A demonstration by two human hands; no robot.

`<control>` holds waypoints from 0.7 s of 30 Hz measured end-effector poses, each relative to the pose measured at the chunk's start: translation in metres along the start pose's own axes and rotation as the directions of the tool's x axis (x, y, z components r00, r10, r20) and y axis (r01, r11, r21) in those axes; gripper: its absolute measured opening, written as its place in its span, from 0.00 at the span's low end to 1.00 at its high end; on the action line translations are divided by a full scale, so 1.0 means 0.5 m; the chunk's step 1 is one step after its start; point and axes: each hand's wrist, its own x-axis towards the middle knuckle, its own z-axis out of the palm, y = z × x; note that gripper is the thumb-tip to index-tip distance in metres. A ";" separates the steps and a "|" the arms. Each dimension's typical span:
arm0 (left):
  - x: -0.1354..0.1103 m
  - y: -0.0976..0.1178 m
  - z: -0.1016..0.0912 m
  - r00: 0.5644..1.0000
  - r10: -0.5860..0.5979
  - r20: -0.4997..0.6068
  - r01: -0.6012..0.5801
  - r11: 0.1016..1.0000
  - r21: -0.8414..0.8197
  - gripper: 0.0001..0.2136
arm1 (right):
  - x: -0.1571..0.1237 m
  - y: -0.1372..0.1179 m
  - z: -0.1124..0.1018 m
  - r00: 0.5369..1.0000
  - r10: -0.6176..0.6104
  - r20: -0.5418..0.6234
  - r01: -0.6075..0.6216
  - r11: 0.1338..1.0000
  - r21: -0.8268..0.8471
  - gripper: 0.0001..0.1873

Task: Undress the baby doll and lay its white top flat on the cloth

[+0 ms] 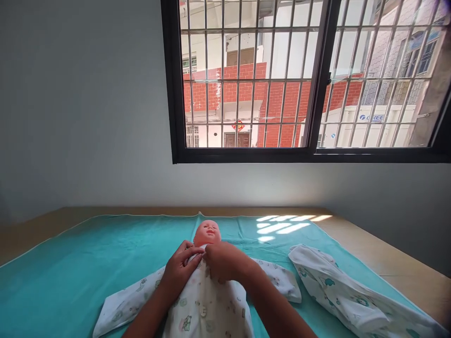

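Note:
A baby doll [207, 232] lies on its back on a teal cloth [70, 267], head toward the window. It wears a white printed garment [207, 305] with sleeves spread to both sides. My left hand [181, 272] and my right hand [223, 260] meet at the garment's collar just below the doll's chin. Both hands have their fingers pinched on the fabric of the neckline.
A second white printed garment [338, 291] lies crumpled on the cloth to the right. The cloth covers a wooden tabletop [387, 258] against a grey wall. A barred window [310, 80] is above, and sunlight stripes fall on the cloth's far right.

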 end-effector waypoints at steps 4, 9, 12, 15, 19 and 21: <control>0.000 0.002 0.001 1.000 -0.021 0.023 0.021 1.000 0.003 0.15 | 0.004 0.026 0.004 0.999 0.043 -0.030 -0.040 0.994 0.103 0.09; -0.002 0.004 -0.001 0.999 0.025 0.047 -0.025 1.000 0.004 0.14 | 0.023 0.032 0.034 0.975 0.165 -0.148 -0.129 0.965 0.230 0.14; -0.004 0.007 -0.002 0.998 0.046 0.031 -0.047 0.998 0.038 0.11 | 0.026 0.020 0.055 0.941 0.253 -0.226 -0.177 0.934 0.311 0.16; -0.008 0.008 -0.002 0.998 0.059 0.012 -0.059 0.997 0.058 0.10 | 0.009 0.009 0.079 0.876 0.364 -0.316 -0.235 0.895 0.379 0.16; -0.024 0.010 0.000 0.996 0.089 0.002 -0.089 0.994 0.069 0.08 | -0.029 0.009 0.120 0.752 0.494 -0.437 -0.196 0.800 0.567 0.18; -0.037 0.011 -0.002 0.993 0.115 -0.030 -0.112 0.988 0.105 0.08 | -0.045 0.016 0.141 0.723 0.539 -0.431 -0.186 0.753 0.631 0.18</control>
